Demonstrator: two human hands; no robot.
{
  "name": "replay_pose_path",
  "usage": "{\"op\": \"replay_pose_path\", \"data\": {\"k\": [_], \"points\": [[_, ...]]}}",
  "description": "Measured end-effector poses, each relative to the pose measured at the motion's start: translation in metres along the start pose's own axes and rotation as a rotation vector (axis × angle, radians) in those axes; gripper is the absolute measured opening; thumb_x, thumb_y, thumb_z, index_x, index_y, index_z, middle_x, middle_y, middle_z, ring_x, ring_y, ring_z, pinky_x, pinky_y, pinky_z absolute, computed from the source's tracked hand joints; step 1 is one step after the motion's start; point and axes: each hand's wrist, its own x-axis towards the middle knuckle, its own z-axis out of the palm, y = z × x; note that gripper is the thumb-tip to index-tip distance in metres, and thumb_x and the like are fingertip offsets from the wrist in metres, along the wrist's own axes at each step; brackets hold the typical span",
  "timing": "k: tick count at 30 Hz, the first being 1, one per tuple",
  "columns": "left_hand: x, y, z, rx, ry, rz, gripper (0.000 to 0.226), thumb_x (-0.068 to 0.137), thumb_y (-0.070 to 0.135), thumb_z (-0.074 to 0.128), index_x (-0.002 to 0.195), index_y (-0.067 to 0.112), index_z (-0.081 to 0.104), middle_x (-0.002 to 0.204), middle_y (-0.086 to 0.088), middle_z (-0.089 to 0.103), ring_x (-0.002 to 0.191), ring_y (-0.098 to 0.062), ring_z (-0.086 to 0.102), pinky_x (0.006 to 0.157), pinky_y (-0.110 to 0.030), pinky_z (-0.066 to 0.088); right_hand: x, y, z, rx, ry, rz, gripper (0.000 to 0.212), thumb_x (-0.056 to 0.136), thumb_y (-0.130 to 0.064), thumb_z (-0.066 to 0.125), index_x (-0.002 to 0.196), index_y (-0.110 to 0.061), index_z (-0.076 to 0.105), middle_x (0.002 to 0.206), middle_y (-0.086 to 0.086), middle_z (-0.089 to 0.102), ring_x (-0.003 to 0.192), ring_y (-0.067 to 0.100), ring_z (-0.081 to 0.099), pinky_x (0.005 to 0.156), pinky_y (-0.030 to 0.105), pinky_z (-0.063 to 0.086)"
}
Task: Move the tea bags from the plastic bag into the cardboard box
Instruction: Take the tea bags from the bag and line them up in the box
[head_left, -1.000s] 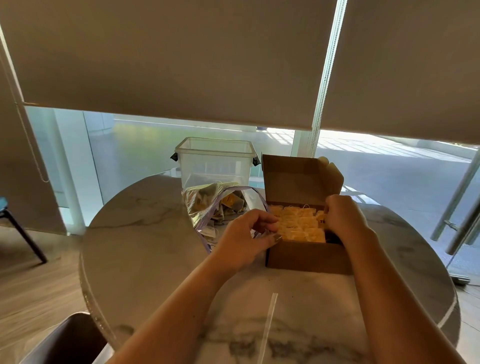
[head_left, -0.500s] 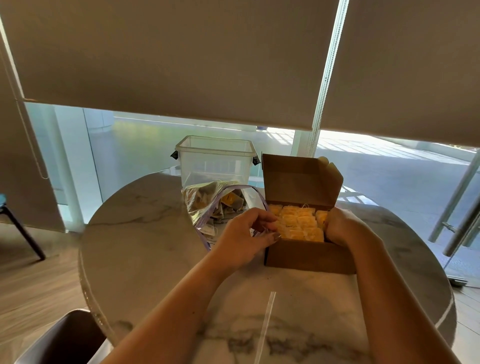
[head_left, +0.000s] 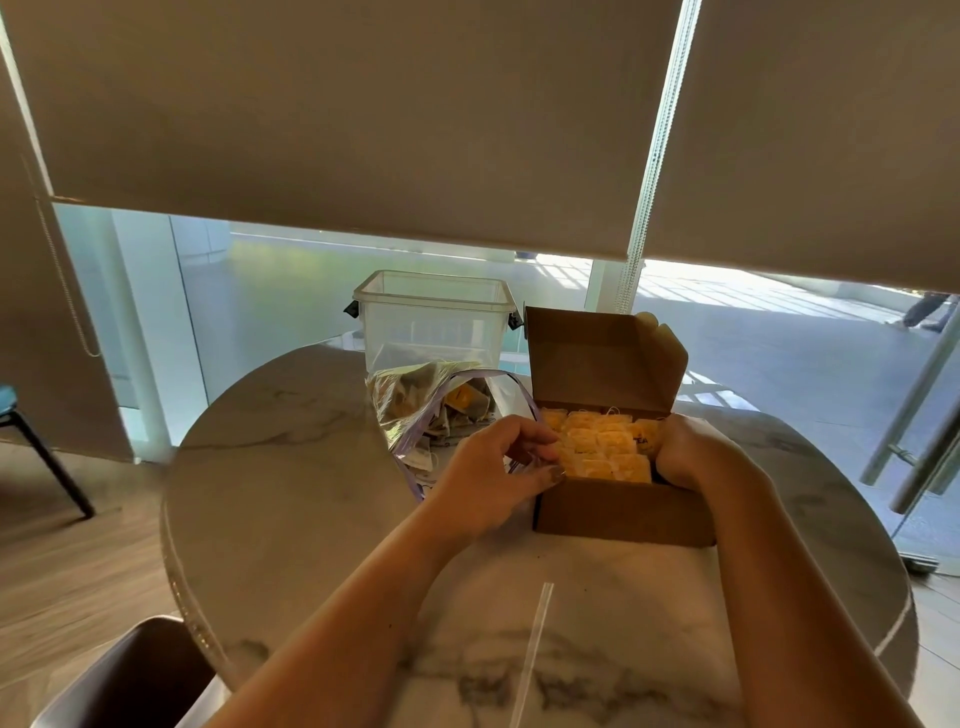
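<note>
Head view: left hand (head_left: 493, 470) fingers curl onto boxed tea bags (head_left: 602, 449).

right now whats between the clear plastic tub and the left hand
In the head view, the open plastic bag with tea bags left in it lies between the clear plastic tub and the left hand.

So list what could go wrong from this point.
The brown cardboard box looks packed with yellow tea bags; pressing more in with the left hand and right hand may crush them. The clear plastic zip bag, still holding bags, lies open and could spill.
</note>
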Motion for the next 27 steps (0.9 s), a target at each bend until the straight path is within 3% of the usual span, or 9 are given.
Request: {"op": "replay_pose_path", "data": {"k": [2,5,8,10,13,15,19,22,27], "points": [[0.0,0.0,-0.001,0.019,-0.005,0.003,0.029,0.081,0.018,0.07,0.099,0.036,0.056,0.095,0.016,0.064,0.09,0.008,0.056,0.074,-0.003,0.042,-0.001,0.001,-0.003,0.006,0.035,0.001,0.019,0.091,-0.006,0.051,0.107,-0.001,0.058,0.091,0.011,0.053,0.081,0.021,0.051,0.06,0.023,0.038],[-0.001,0.002,-0.008,0.104,0.078,0.043,0.023,0.085,0.015,0.066,0.098,0.033,0.061,0.095,0.02,0.061,0.091,0.009,0.054,0.073,-0.011,0.045,-0.004,0.005,-0.01,0.074,0.228,-0.043,0.02,0.089,-0.006,0.057,0.107,-0.002,0.065,0.104,0.016,0.063,0.082,0.021,0.053,0.072,0.025,0.041],[-0.003,0.003,-0.025,0.224,0.314,0.346,0.02,0.079,-0.002,0.06,0.084,0.015,0.069,0.089,0.016,0.06,0.092,0.007,0.052,0.079,-0.015,0.046,-0.013,0.001,-0.018,0.311,0.476,-0.178,0.025,0.089,0.0,0.054,0.111,-0.005,0.065,0.115,0.015,0.064,0.1,0.027,0.06,0.086,0.031,0.044],[-0.003,-0.003,-0.038,0.36,0.458,0.516,0.018,0.074,0.004,0.054,0.075,0.01,0.071,0.09,0.008,0.063,0.095,0.004,0.049,0.081,-0.023,0.043,-0.019,-0.008,-0.02,0.5,0.516,-0.319,0.024,0.091,-0.003,0.055,0.111,-0.011,0.065,0.111,0.008,0.066,0.096,0.021,0.064,0.083,0.026,0.048],[0.0,-0.013,-0.055,0.566,0.573,0.523,0.015,0.071,0.014,0.057,0.069,0.018,0.072,0.099,0.008,0.063,0.103,-0.012,0.045,0.08,-0.026,0.027,-0.035,-0.033,-0.015,0.719,0.361,-0.508,0.019,0.09,-0.011,0.058,0.099,-0.026,0.063,0.094,-0.005,0.067,0.077,0.007,0.067,0.063,0.014,0.052],[0.0,-0.019,-0.062,0.549,0.553,0.409,0.017,0.068,0.007,0.063,0.069,0.022,0.071,0.104,0.009,0.062,0.106,-0.008,0.042,0.08,-0.027,0.025,-0.049,-0.052,-0.008,0.795,0.187,-0.597,0.021,0.088,-0.011,0.061,0.094,-0.031,0.062,0.089,-0.01,0.068,0.074,0.006,0.068,0.06,0.013,0.053],[-0.002,-0.02,-0.072,0.226,0.495,0.221,0.043,0.074,-0.013,0.058,0.078,0.029,0.068,0.116,0.008,0.057,0.103,-0.001,0.052,0.08,-0.019,0.051,-0.067,-0.086,0.015,0.732,-0.075,-0.743,0.024,0.089,-0.006,0.059,0.106,-0.021,0.067,0.103,-0.007,0.068,0.094,0.004,0.065,0.082,0.016,0.052],[-0.005,-0.018,-0.077,0.187,0.542,0.162,0.035,0.076,-0.013,0.054,0.084,0.016,0.073,0.121,0.008,0.055,0.103,0.012,0.05,0.077,-0.004,0.044,-0.066,-0.108,0.032,0.586,-0.123,-0.769,0.036,0.091,-0.001,0.052,0.123,-0.016,0.06,0.122,-0.001,0.062,0.109,0.008,0.056,0.089,0.014,0.041],[-0.007,-0.022,-0.077,0.106,0.565,0.181,0.045,0.077,-0.015,0.05,0.089,0.022,0.071,0.104,0.007,0.066,0.097,0.005,0.059,0.079,-0.006,0.044,-0.03,-0.15,0.061,0.374,-0.066,-0.751,0.041,0.087,-0.004,0.053,0.128,-0.011,0.055,0.133,0.008,0.049,0.125,0.024,0.044,0.102,0.028,0.036]]}}
